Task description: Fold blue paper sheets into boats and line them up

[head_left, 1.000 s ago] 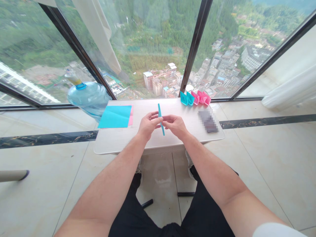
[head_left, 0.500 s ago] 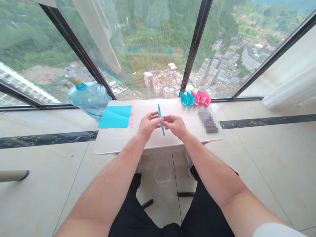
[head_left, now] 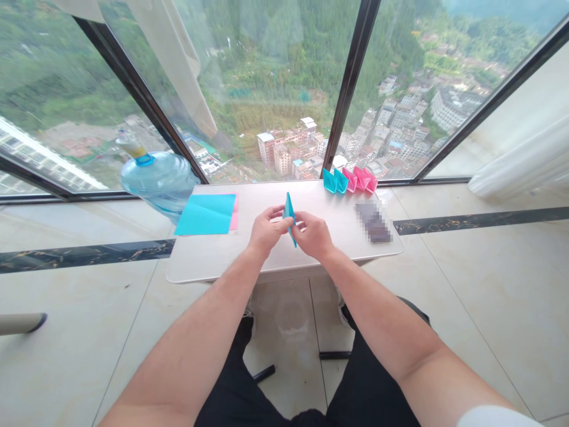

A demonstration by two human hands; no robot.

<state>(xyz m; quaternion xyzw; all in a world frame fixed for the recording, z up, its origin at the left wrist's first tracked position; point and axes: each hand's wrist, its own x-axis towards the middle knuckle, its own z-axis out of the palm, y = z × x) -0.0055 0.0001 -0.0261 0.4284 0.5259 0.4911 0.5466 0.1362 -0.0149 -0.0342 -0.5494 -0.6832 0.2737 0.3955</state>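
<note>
The left hand [head_left: 265, 229] and the right hand [head_left: 315, 236] are close together, above the near half of the table [head_left: 213, 261]. The fingers of both are bent and nearly closed, pinching one folded blue paper [head_left: 288, 207] from its two sides. This paper is between the hands, seen almost along its edge, with its upper tip pointing to the window. How its layers are folded, I cannot tell.

By my judgement, this piece is partly folded, since it does not have the open form of the finished ones. Five of these stand in a row at the far right of the table: two blue paper boats [head_left: 329, 181] and three pink paper boats [head_left: 368, 179]. At the left, a flat blue sheet [head_left: 207, 214] covers most of a pink sheet [head_left: 234, 214]; these seem not yet folded into shape.
</note>
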